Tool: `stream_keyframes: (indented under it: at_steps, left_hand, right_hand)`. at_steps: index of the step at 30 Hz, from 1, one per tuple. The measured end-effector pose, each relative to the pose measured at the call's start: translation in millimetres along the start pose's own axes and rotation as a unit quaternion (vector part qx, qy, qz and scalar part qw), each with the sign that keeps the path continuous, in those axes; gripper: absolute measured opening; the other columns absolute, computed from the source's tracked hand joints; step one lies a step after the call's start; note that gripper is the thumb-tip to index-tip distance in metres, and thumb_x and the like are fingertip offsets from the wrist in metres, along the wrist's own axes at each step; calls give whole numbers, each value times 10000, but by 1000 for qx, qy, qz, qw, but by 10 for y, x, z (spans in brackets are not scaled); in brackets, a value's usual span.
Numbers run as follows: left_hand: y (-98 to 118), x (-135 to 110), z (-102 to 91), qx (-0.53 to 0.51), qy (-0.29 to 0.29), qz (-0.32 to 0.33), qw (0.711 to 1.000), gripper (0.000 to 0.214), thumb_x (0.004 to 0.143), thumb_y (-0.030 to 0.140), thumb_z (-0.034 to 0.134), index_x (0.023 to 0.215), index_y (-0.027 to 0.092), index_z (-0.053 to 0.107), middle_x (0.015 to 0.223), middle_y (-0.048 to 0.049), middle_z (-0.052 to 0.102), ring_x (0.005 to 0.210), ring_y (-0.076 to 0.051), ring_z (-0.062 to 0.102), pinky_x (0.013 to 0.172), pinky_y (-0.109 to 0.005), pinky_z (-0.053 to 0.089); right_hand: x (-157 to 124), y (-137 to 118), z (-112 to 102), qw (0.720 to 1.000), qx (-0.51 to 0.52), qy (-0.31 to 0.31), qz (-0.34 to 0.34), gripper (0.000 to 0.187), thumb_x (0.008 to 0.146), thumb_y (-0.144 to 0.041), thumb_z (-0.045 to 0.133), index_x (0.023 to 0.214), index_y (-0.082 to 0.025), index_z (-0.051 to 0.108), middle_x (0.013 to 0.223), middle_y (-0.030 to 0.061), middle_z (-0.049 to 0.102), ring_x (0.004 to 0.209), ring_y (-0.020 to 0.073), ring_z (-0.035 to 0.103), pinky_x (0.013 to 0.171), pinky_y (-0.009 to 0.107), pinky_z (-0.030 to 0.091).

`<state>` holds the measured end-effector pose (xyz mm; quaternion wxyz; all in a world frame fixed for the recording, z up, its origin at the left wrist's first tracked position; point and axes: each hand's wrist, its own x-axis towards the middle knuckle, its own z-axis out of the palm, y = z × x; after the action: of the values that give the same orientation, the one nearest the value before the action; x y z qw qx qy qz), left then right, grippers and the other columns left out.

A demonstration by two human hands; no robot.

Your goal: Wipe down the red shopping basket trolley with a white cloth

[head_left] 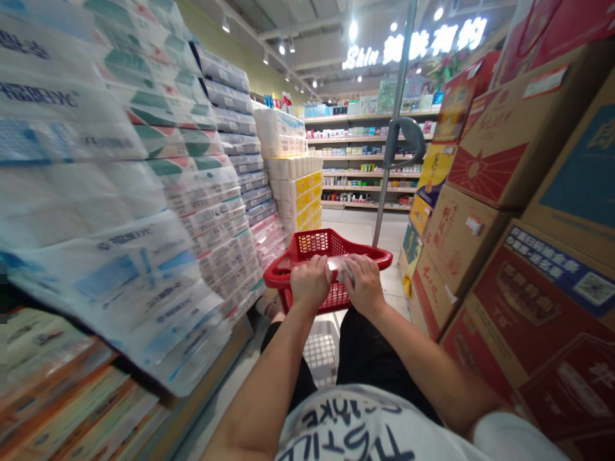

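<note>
Red cart (336, 298), one, with two hands (313, 280) (364, 282) gripping its single handle (335, 263).

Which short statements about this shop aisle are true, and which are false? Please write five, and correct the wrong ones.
1. The left hand and the right hand are both on the handle of the red shopping cart. True.
2. The cardboard cartons are stacked at the left of the picture. False: they are at the right.
3. A lit sign includes the word "Skin". True.
4. The metal pole lies flat on the floor. False: it stands nearly upright.
5. The paper-roll packs are piled left of the aisle. True.
</note>
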<state>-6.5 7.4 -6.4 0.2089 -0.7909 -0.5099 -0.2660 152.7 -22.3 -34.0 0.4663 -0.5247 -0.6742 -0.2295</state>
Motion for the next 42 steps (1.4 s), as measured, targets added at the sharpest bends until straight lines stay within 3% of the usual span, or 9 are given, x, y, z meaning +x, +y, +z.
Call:
stream_keyframes:
  at_steps: [3,9,15,20,26,32,38,42]
  left_hand:
    - [-12,-4,-8,-9,-3,0,1000,455,966,372,214,1270,220,516,1280,-81,575,887,-239,610,759,-391,366]
    - [-37,-13,-28,-17,-11,1,1000,451,962,373,229,1275,218,514,1299,-80,565,918,-238,603,787,-392,363]
    - [-41,-15,-42,-39,-16,-1,999,444,954,367,253,1279,215,515,1293,-100,570,942,-248,605,814,-409,362]
    - [-37,-14,-41,-37,-11,-5,999,441,953,372,261,1268,216,528,1293,-92,571,943,-248,606,810,-407,369]
    - [-50,-15,-26,-34,-12,-1,999,448,956,366,249,1281,216,519,1296,-93,570,941,-245,606,802,-403,369]
    - [-45,-9,-9,-31,-10,-1,999,439,953,378,266,1278,223,517,1313,-83,561,946,-246,604,795,-398,365]
    - [-52,-13,-33,-26,-16,3,1000,447,960,368,237,1286,223,506,1311,-80,562,929,-239,607,783,-390,367]
    - [-39,-12,-37,-30,-16,-5,999,447,957,379,247,1285,225,510,1306,-86,562,919,-237,608,792,-391,371]
  right_hand:
    - [-2,37,-30,998,11,-37,-48,286,897,-260,482,1161,-209,581,1213,96,567,1183,261,448,1031,452,336]
    - [42,194,-88,999,7,5,45,255,892,-240,459,1099,-195,601,1083,91,613,1059,254,502,974,446,365]
    - [14,81,-108,997,35,-47,-57,307,879,-219,483,1170,-220,581,1222,90,571,1174,260,458,1024,463,340]
    - [75,234,-101,999,14,20,47,221,855,-208,486,1025,-202,627,1037,87,618,1023,257,516,957,464,376]
    - [16,140,-99,996,39,-47,-68,328,856,-172,476,1167,-210,573,1231,95,554,1176,258,451,1021,465,350]
    - [64,227,-77,999,22,6,38,259,851,-184,476,1072,-188,610,1076,102,604,1054,260,506,964,472,388]
    - [50,80,-82,996,37,-56,-66,315,864,-192,481,1160,-210,588,1212,95,566,1159,259,467,1020,458,361]
    - [77,96,-89,999,19,-18,21,284,873,-202,461,1117,-192,606,1091,102,606,1060,256,512,971,461,394]
